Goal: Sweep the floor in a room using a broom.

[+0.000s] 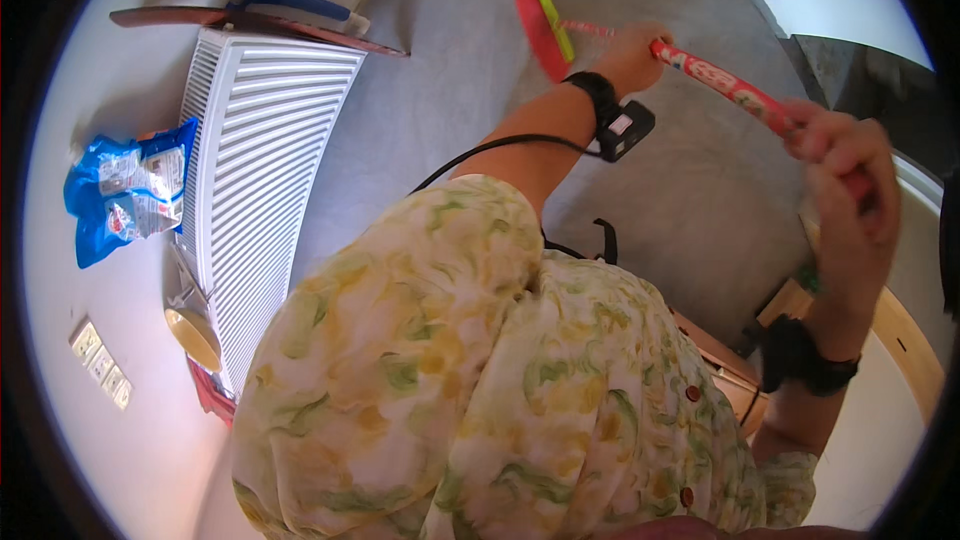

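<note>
A broom with a red patterned handle [716,79] slants across the upper part of the head view. Its head [536,26], red with a yellow-green strip, rests on or just above the grey floor at the top. My left hand [637,56] grips the handle lower down, nearer the head. Higher up, close to the handle's end, my right hand [847,157] is closed round it, slightly blurred. My left wrist and forearm partly hide the shaft near the head. Each wrist wears a black strap, and a black device [628,129] with a cable sits on the left one.
At left a white ribbed radiator [277,142] stands along the wall, with a brown board [300,34] and a blue-handled object [300,4] on its end. A blue plastic packet [131,191] lies beside it. Wooden furniture [727,360] is at lower right, and a doorway-like opening [862,75] at upper right.
</note>
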A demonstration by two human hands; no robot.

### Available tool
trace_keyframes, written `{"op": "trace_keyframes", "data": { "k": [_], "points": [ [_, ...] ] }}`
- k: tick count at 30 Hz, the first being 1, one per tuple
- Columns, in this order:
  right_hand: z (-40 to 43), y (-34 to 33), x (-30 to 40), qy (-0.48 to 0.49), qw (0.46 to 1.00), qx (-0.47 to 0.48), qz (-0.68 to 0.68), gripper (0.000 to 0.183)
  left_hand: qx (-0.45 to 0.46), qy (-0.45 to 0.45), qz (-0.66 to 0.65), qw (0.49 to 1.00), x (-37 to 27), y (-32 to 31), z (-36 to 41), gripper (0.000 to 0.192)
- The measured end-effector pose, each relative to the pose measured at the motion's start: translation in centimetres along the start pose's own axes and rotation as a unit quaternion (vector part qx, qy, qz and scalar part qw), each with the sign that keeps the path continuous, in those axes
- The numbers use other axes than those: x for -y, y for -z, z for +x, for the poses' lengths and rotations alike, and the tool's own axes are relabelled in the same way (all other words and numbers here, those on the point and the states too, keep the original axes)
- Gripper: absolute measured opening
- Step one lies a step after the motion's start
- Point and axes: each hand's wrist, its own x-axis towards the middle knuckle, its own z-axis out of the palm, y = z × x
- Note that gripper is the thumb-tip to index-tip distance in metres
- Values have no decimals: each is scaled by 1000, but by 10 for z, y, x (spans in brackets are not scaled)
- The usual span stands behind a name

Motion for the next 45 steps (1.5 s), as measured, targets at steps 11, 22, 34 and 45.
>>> {"op": "trace_keyframes", "data": {
  "k": [11, 22, 34, 45],
  "points": [
    [-61, 99, 45, -62, 994, -69, -53, 14, 193, -19, -10, 981, -91, -69, -51, 11],
    [-49, 140, -21, 84, 989, 41, -115, 15, 89, -62, 24, 994, -64, -122, 54, 18],
    [116, 131, -88, -83, 968, 68, 229, 9, 19, 130, 191, 973, -17, 10, 36, 7],
    [331, 87, -9, 15, 998, 65, 5, 16, -105, -34, 52, 993, 31, 82, 300, 11]
  ]
}}
